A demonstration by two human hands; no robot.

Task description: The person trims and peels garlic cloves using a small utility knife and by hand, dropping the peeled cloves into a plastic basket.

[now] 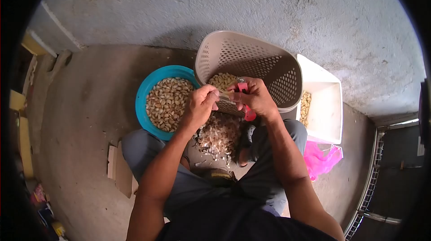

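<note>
Over the front rim of a tall perforated basket, my two hands meet. My left hand (203,102) is closed in a pinch on a small pale piece, which looks like a garlic clove (223,94) and is partly covered by the fingers. My right hand (256,98) is wrapped round a red-handled tool (243,86); its working end is mostly hidden, and a red part shows below the hand. To the left, a turquoise basin (142,89) holds many unpeeled garlic cloves (167,102). Pale peeled cloves (222,80) lie inside the brown basket (251,41).
A heap of skins (219,138) lies on the floor between my feet. At the right stands a white container (327,102) with more pale cloves, and a pink plastic bag (321,160) below it. Cardboard (122,171) lies by my left knee. A grey wall (179,7) rises behind.
</note>
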